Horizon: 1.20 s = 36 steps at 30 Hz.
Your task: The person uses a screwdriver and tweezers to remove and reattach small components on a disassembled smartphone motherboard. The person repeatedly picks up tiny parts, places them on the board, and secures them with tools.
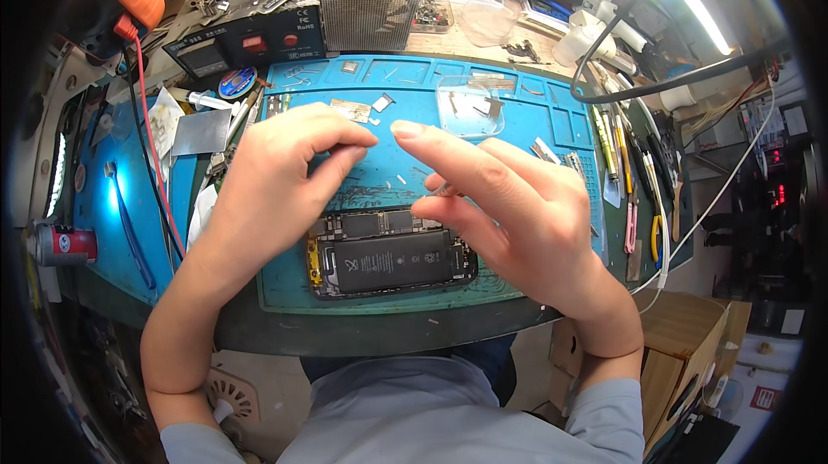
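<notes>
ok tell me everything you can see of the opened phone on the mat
The opened phone lies flat on the blue mat, inner side up, its long side running across the picture. Its frame looks dark, with rounded near corners. A large matte black battery with pale printing fills most of the middle; dark, shielded-looking modules sit along the far edge, and a yellow strip lines part of the left end. The right hand hides its far right corner; whether they touch cannot be told.

In front of you, the opened phone is lying flat and sideways on the blue mat, near your edge of it. It is showing you a black battery and, along its left end, a yellow strip.
</notes>
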Each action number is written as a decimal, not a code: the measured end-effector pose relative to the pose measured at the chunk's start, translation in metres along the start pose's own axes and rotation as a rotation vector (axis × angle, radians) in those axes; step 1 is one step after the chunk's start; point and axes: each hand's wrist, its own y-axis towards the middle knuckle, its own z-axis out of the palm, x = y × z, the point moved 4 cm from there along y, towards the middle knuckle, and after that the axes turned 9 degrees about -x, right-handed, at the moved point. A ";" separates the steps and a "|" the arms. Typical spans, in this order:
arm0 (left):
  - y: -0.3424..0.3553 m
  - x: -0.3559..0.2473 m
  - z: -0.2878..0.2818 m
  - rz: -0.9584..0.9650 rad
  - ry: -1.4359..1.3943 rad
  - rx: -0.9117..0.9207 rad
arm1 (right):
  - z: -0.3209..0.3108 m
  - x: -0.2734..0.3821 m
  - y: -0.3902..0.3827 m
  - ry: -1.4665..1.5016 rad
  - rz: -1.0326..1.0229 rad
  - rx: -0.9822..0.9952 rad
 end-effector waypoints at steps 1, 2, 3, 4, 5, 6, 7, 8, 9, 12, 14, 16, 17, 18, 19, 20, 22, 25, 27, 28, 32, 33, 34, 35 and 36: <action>0.001 0.002 -0.002 0.009 0.012 -0.025 | 0.000 0.000 0.000 -0.008 -0.008 -0.012; 0.003 0.003 -0.003 -0.001 0.027 -0.023 | 0.006 -0.001 0.001 0.070 -0.017 -0.067; 0.004 0.004 -0.007 -0.014 0.047 -0.025 | 0.008 -0.002 0.002 0.095 -0.007 -0.077; 0.005 0.005 -0.011 -0.026 0.066 -0.027 | 0.008 -0.002 0.003 0.119 0.004 -0.088; 0.006 0.009 -0.012 -0.036 0.074 -0.037 | 0.006 -0.001 0.001 0.087 0.040 -0.056; 0.007 0.012 -0.014 -0.040 0.102 -0.053 | 0.004 -0.001 0.001 0.055 0.046 -0.049; 0.007 0.014 -0.017 -0.043 0.129 -0.070 | 0.003 -0.001 0.000 0.024 0.051 -0.041; 0.008 0.017 -0.019 -0.047 0.157 -0.087 | 0.002 -0.001 0.001 -0.009 0.025 -0.058; 0.010 0.019 -0.022 -0.003 0.199 -0.107 | 0.001 0.000 0.002 0.011 0.033 -0.064; 0.014 0.025 -0.033 -0.062 0.213 -0.174 | 0.002 0.001 0.002 0.115 0.092 -0.054; 0.014 0.030 -0.040 -0.094 0.211 -0.213 | 0.003 0.001 0.001 0.039 0.067 -0.031; 0.014 0.034 -0.046 -0.076 0.269 -0.232 | 0.004 0.002 0.002 0.031 0.061 -0.044; 0.014 0.036 -0.049 -0.065 0.272 -0.242 | 0.006 0.003 0.004 0.106 0.082 -0.068; 0.015 0.036 -0.048 -0.071 0.266 -0.239 | 0.004 0.004 0.005 0.108 0.094 -0.071; 0.016 0.035 -0.047 -0.076 0.260 -0.236 | 0.003 0.006 0.005 0.109 0.106 -0.074; 0.017 0.035 -0.046 -0.082 0.253 -0.233 | 0.000 0.005 0.003 0.048 0.107 -0.056; 0.015 0.036 -0.045 -0.103 0.225 -0.219 | 0.002 0.003 0.002 -0.005 0.085 -0.058; 0.014 0.037 -0.048 -0.128 0.246 -0.198 | 0.003 0.003 0.004 0.034 0.076 -0.075; 0.014 0.039 -0.050 -0.133 0.267 -0.194 | 0.002 0.004 0.004 0.085 0.109 -0.051; 0.014 0.040 -0.051 -0.131 0.270 -0.198 | 0.001 0.003 0.003 0.080 0.106 -0.045; 0.013 0.038 -0.051 -0.149 0.271 -0.182 | 0.004 0.002 0.002 0.076 0.072 -0.083; 0.013 0.037 -0.050 -0.170 0.260 -0.162 | 0.004 0.002 0.002 0.101 0.087 -0.080; 0.013 0.036 -0.049 -0.191 0.250 -0.142 | 0.004 0.002 0.002 0.124 0.099 -0.080; 0.014 0.036 -0.048 -0.212 0.239 -0.121 | 0.002 0.002 0.001 0.110 0.099 -0.067; 0.013 0.036 -0.048 -0.222 0.234 -0.099 | 0.002 0.001 0.001 0.103 0.098 -0.056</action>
